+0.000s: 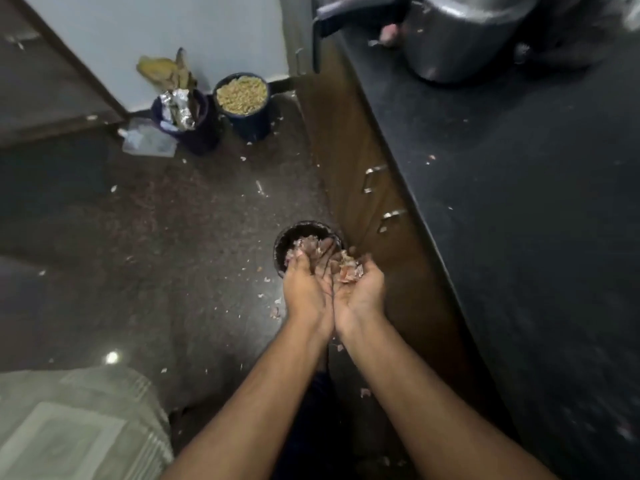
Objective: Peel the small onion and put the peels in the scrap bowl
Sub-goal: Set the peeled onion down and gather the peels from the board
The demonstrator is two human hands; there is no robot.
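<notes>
A dark round scrap bowl point(290, 233) stands on the floor beside the wooden cabinet, with pinkish onion peels inside. Both my hands are cupped side by side, palms up, right above its near rim. My left hand point(304, 289) carries a few peels at its fingertips over the bowl. A heap of pink and white onion peels point(348, 268) rests in my right hand point(360, 292). No whole onion shows in my hands.
Loose peel bits are scattered on the dark floor point(207, 237). At the back stand a blue bin with foil point(181, 116) and a blue bucket of yellowish grains point(242, 98). On the right, a dark countertop point(519, 185) holds a steel pot point(460, 36). A pale mat point(76, 427) lies bottom left.
</notes>
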